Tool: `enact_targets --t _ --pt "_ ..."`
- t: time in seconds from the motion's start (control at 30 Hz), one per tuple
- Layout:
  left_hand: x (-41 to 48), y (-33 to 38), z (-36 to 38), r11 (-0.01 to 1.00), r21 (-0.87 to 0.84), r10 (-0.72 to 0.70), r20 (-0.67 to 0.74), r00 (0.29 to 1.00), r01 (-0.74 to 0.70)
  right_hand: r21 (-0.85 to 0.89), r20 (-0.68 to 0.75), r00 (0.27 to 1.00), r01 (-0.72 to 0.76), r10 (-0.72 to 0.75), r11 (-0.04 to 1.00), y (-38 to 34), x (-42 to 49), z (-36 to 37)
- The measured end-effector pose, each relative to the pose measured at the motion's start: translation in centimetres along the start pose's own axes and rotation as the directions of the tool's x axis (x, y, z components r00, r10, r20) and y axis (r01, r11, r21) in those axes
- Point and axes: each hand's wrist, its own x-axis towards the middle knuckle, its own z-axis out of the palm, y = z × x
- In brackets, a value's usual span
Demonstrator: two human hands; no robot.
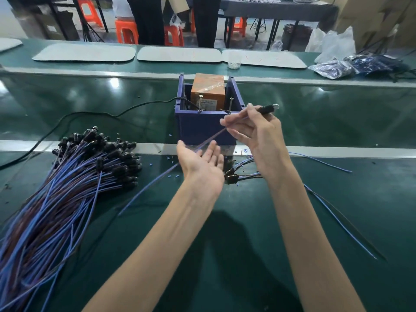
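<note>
Right hand pinches blue wire near its black plug; left hand open, palm up, under wire.

label on orange box, print unreadable

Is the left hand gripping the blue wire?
No, the left hand lies open, palm up, under the blue wire that the right hand pinches.

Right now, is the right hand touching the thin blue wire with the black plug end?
Touching. Head view: right hand pinches the thin blue wire.
</note>
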Motion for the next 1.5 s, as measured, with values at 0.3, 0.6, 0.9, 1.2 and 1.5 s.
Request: enact_targets --t 0.3,0.6,0.9,1.2,1.5 --pt "4.6 2.3 -1.8 0.980 -0.135 0.129 -0.114 0.985 -0.144 -0.048 -0.149 0.974 -0.179 0.171 0.983 0.1 1.0 -2.2" --pt "7.3 3.6 -0.9 0.853 0.391 0.382 -0.016 0.924 -0.346 -0.564 -0.106 0.989 -0.147 0.105 0.812 0.8 2.9 -2.6" --pt "8.3 1.6 -0.5 0.163 0.766 0.518 0.471 0.715 -0.622 -0.680 0.053 0.980 -0.105 0.191 0.726 2.8 3.1 -1.4" --pt "8.7 1.8 -0.9 0.107 0.771 0.129 0.615 0.778 -0.628 -0.363 -0.017 0.989 -0.142 0.146 0.921 3.0 2.9 -1.0" --pt "8.6 2.5 -1.1 0.139 0.779 0.210 0.580 0.787 -0.611 -0.236 -0.150 0.969 -0.230 0.199 0.944 2.7 3.4 -1.3"
